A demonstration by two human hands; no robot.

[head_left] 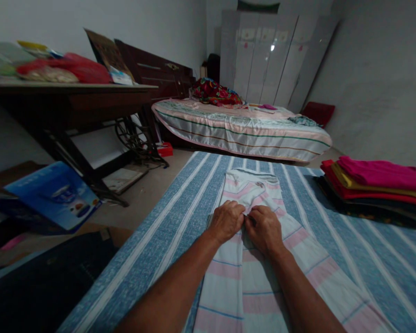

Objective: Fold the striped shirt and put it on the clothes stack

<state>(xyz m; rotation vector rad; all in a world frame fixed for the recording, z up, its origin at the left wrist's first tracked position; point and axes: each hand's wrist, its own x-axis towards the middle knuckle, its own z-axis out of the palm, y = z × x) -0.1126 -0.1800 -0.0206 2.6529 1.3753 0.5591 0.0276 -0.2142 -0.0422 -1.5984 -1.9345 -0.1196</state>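
A pair of white trousers with pink and blue stripes (260,277) lies on the bed in front of me, the waist end away from me and the legs spreading towards me. My left hand (228,221) is closed on the cloth below the waist, fingers curled down. Right beside it, my right hand (263,229) pinches the same trousers, thumb and fingers together. The two hands nearly touch, with a small fold of cloth between them. One leg runs straight under my left forearm, while the other slants out to the right.
Folded clothes (377,185) are stacked at the right on the blue striped bed sheet (173,222). Another bed (242,127) stands beyond, before a wardrobe (263,55). To the left are a sewing machine table (72,90) and a blue box (55,196).
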